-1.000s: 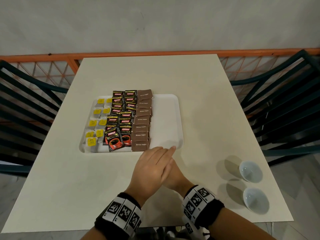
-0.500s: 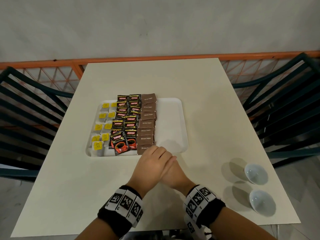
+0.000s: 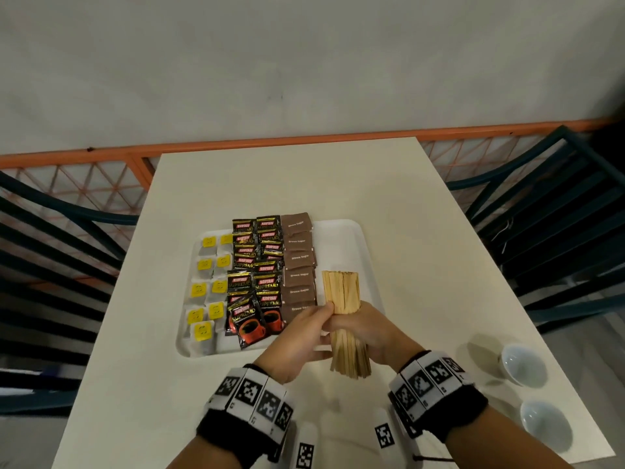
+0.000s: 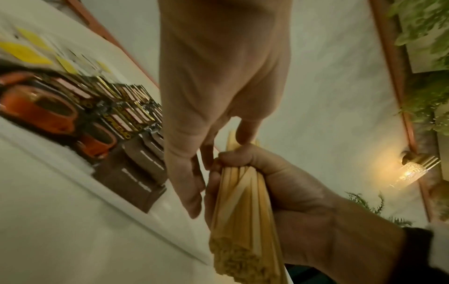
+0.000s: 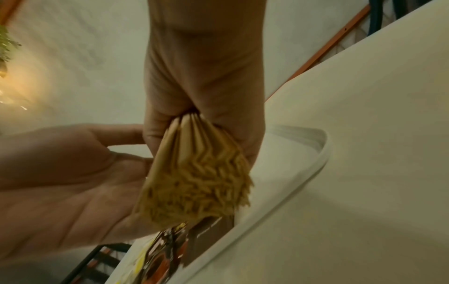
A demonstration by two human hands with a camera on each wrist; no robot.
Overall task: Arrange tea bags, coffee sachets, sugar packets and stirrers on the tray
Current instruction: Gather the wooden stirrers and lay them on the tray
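Note:
A white tray [image 3: 351, 238] on the table holds yellow-tagged tea bags [image 3: 206, 289] on the left, black coffee sachets [image 3: 253, 282] in the middle and brown sugar packets [image 3: 299, 265] beside them. Its right part is bare. My right hand [image 3: 351, 319] grips a thick bundle of wooden stirrers [image 3: 341, 292] around its middle, over the tray's near right corner. The bundle points away from me. My left hand [image 3: 318, 316] lies against the bundle's left side with fairly straight fingers [image 4: 192, 192], thumb tip touching the stirrers [image 4: 243, 211]. The right wrist view shows the stirrers' [image 5: 194, 173] near ends fanned out.
Two small white bowls [image 3: 522, 365] [image 3: 544, 423] stand near the table's right front edge. Dark slatted chairs flank the table on the left [image 3: 50, 265] and right [image 3: 558, 231]. An orange railing [image 3: 236, 145] runs behind the table.
Before, my hands were pressed together at the tray's near edge with no stirrers showing. Now they are slightly apart and the stirrer bundle shows, held over the tray's bare right side.

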